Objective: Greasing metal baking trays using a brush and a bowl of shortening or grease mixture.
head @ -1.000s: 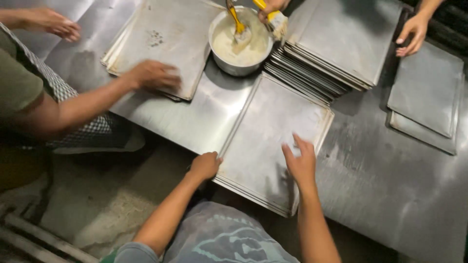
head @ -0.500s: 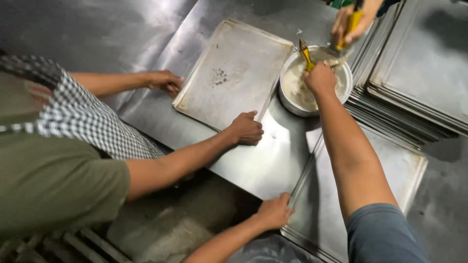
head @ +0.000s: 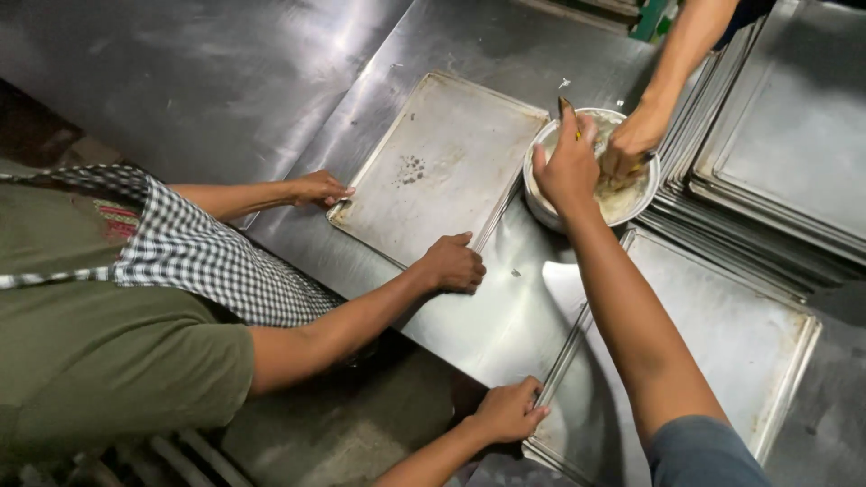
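1. Left hand (head: 507,410), at bottom centre, is clamped on the near-left corner of a metal baking tray (head: 722,343).
2. Right hand (head: 568,167), upper centre, grips a brush handle inside a white bowl (head: 550,203) on the desk (head: 225,81).

The bowl (head: 591,171) sits between a tray (head: 433,171) on its left and stacked trays (head: 776,153) (right), another tray (head: 722,343) nearer.

A round metal bowl (head: 591,171) of pale paste sits upright beside a flat steel tray (head: 713,352) — lying empty.
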